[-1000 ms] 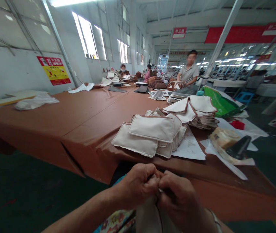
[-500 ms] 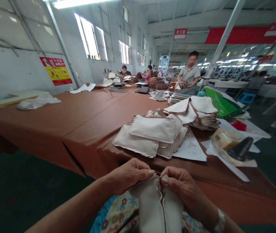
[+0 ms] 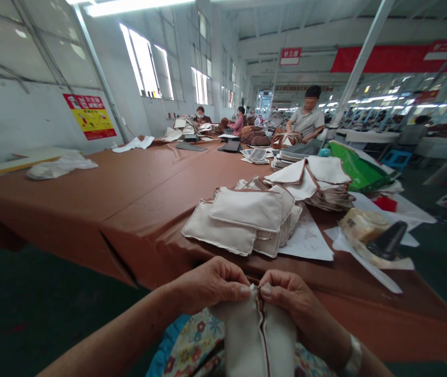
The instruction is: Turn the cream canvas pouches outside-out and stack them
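A cream leather-like panel piece [image 3: 243,335] with a brown-edged seam down its middle hangs over my lap, its lower end cut off by the frame. My left hand [image 3: 218,283] pinches its upper edge just left of the seam. On the other side of the seam my right hand [image 3: 290,293] pinches the same edge between thumb and fingers. The two thumbs are close together, with the seam's top between them. Just beyond my hands, a pile of similar cream sewn pieces [image 3: 247,209] lies on the brown-covered table [image 3: 129,188].
Behind the pile sits a second stack of cream pieces [image 3: 313,178]. To the right are a tape-like roll [image 3: 365,224], a black cone [image 3: 389,241] and a green bag [image 3: 357,167]. A co-worker [image 3: 305,118] stands at the table's far right; other people sit farther back.
My left thumb and fingers have shifted slightly at the top edge of the piece beside the seam. My right hand keeps its pinch almost unchanged.
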Action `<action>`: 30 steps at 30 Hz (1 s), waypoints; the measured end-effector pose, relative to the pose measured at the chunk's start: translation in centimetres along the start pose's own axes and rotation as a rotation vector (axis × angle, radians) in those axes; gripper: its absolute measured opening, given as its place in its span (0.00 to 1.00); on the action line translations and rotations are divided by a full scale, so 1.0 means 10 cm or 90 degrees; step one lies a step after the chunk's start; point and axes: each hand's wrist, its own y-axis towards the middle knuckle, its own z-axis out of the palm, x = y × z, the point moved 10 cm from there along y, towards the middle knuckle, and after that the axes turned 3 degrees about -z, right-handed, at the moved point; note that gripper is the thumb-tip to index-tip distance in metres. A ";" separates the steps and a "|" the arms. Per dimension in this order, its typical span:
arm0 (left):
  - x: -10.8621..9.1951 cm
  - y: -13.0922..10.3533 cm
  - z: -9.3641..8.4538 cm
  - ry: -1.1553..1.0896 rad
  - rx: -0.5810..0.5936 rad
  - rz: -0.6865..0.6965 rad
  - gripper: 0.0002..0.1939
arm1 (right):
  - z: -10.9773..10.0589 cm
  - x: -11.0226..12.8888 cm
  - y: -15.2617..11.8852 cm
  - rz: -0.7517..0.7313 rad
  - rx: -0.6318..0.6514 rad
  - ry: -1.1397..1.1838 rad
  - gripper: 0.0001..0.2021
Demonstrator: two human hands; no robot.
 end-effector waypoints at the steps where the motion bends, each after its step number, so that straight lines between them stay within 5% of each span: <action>1: -0.02 -0.01 0.01 0.004 0.007 0.009 0.25 | -0.01 -0.01 0.00 0.002 -0.001 0.004 0.14; 10: -0.28 -0.13 -0.01 0.142 -0.162 0.190 0.13 | -0.02 0.00 0.05 -0.016 -0.002 0.019 0.12; 16: -0.44 -0.29 -0.02 0.142 -0.149 0.384 0.08 | -0.01 -0.02 0.05 0.008 -0.022 0.053 0.12; 23: -0.42 -0.31 0.01 0.190 -0.129 0.356 0.12 | 0.01 0.00 0.04 -0.009 -0.004 0.069 0.13; 30: -0.18 -0.16 -0.10 0.076 -0.163 0.160 0.18 | 0.05 0.04 0.00 -0.029 0.001 0.053 0.11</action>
